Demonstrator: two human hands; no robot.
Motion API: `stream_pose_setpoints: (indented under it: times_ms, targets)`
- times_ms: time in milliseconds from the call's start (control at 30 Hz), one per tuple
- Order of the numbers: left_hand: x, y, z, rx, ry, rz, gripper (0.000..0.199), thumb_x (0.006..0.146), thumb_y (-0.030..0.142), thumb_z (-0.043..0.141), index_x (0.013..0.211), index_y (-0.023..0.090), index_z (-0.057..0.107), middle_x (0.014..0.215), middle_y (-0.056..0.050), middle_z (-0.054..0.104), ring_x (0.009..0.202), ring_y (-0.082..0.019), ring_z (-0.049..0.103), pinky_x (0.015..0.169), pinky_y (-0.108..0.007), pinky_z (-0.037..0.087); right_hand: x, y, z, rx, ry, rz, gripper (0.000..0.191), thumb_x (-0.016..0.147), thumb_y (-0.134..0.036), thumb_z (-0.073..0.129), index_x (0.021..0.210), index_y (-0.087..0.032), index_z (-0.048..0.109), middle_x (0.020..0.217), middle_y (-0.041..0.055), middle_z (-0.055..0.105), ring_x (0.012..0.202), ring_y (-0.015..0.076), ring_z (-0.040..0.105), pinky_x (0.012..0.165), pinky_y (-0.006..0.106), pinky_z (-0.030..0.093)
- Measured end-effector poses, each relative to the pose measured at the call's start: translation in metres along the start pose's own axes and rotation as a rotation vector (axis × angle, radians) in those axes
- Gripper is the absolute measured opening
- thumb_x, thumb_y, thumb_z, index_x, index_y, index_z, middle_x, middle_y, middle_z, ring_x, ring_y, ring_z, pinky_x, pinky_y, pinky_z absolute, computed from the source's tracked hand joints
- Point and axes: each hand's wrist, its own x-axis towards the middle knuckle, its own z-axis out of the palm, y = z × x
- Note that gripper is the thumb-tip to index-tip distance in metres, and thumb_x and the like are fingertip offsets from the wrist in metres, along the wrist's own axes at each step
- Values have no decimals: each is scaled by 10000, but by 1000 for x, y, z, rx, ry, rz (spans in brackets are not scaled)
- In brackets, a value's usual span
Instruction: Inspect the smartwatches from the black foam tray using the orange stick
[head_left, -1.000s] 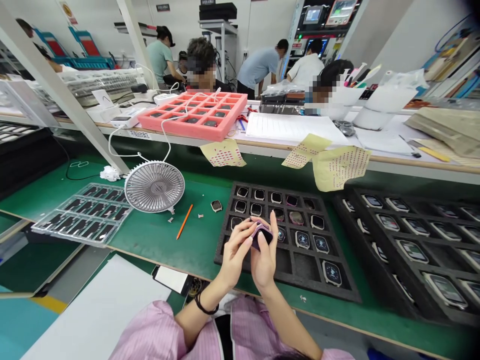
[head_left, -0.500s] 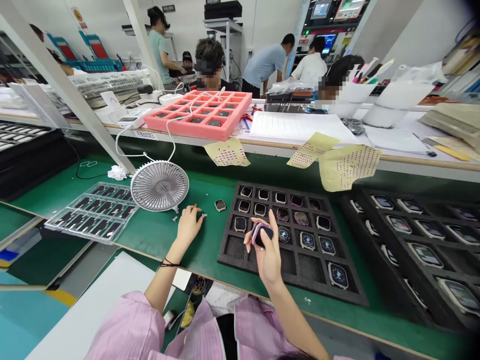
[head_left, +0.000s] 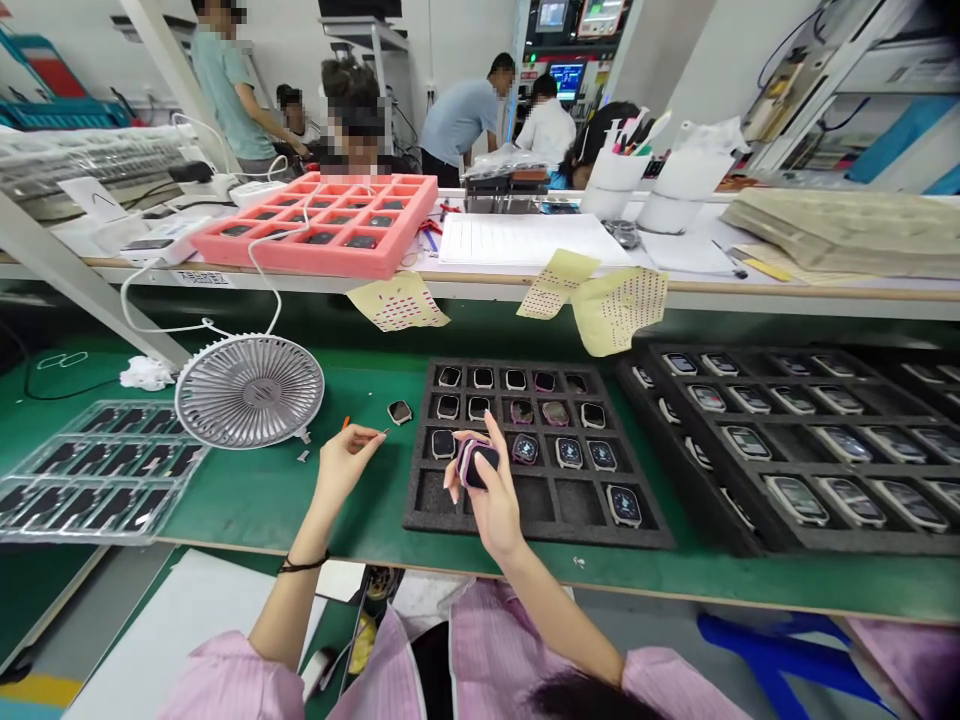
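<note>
My right hand point(head_left: 498, 500) is closed around a smartwatch body point(head_left: 481, 466) with a dark screen and a pinkish-purple edge, its thumb on the screen. It holds the watch above the black foam tray point(head_left: 534, 497), whose compartments hold several smartwatches, some with lit dials. To the left, my left hand point(head_left: 343, 468) pinches thumb and fingers together over the green bench. Something tiny seems to be at the fingertips, too small to name. A loose watch body point(head_left: 400, 411) lies between that hand and the tray. A thin orange-tipped item point(head_left: 346, 422) shows behind the left hand.
A round grey fan point(head_left: 251, 391) stands left of my left hand, beside a clear tray of black parts point(head_left: 97, 468). More foam trays of watches point(head_left: 757, 470) sit at right. Above the bench runs a shelf with a pink foam tray point(head_left: 300, 258) and hanging yellow sheets point(head_left: 619, 310).
The view has swung to the right. My left hand's fingers have drawn together into a pinch, lifting off the bench near the orange item. My right hand still holds the watch.
</note>
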Motion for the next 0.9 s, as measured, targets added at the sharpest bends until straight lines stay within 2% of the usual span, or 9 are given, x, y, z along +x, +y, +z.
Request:
stream_pose_setpoints:
  times_ms: [67,167,233,333,433,700,800,900]
  targets:
    - [-13,25,7,-175,-48,13,359,703,497,695,822,158,673,844,-75,735,793,-209,681,757,-319,533,0,-1,2,25,-11,-6,513,896,-321,557,1385,-395,422,1147,43,572,597,120,553,492,271,416]
    - [-37,64,18,-321,-133,62,286,744,422,701,848,156,699,871,-76,740,806,-203,689,750,-305,544,-1,-2,3,48,-17,-17,520,896,-324,552,1394,-385,415,1140,44,575,600,123,556,485,271,426]
    - [-51,85,25,-376,-165,115,235,762,370,704,861,157,712,833,-66,737,744,-183,684,703,-285,541,-2,-3,4,40,-7,-20,530,893,-329,554,1402,-375,412,1144,44,580,618,129,558,490,273,445]
    - [-63,101,34,-459,-255,144,214,799,332,685,904,147,710,674,-28,688,564,-148,644,597,-273,518,-3,-3,3,19,27,-13,541,884,-329,571,1405,-353,425,1139,45,593,715,150,580,525,265,480]
    - [-67,104,40,-534,-298,130,209,806,316,684,909,135,707,632,-10,647,482,-126,606,548,-269,499,-4,-3,2,12,47,-16,560,883,-327,582,1418,-341,418,1128,48,600,810,167,588,564,254,497]
    - [-70,101,47,-590,-237,172,198,777,303,719,856,123,739,689,-2,594,509,-109,606,552,-254,500,-6,1,-3,-113,61,-94,580,894,-344,585,1438,-351,384,1166,46,567,785,149,546,605,256,508]
    - [-72,100,50,-620,-232,173,221,780,322,718,874,125,754,728,-6,581,516,-100,597,542,-248,494,-8,2,-6,-173,30,-140,587,905,-349,575,1451,-357,358,1203,53,543,793,151,538,610,259,509]
    - [-74,98,51,-573,-248,200,274,802,351,702,957,135,769,716,-11,580,557,-93,576,552,-229,475,-9,1,-6,-200,53,-169,569,914,-357,555,1449,-344,361,1203,58,541,823,161,547,671,289,521]
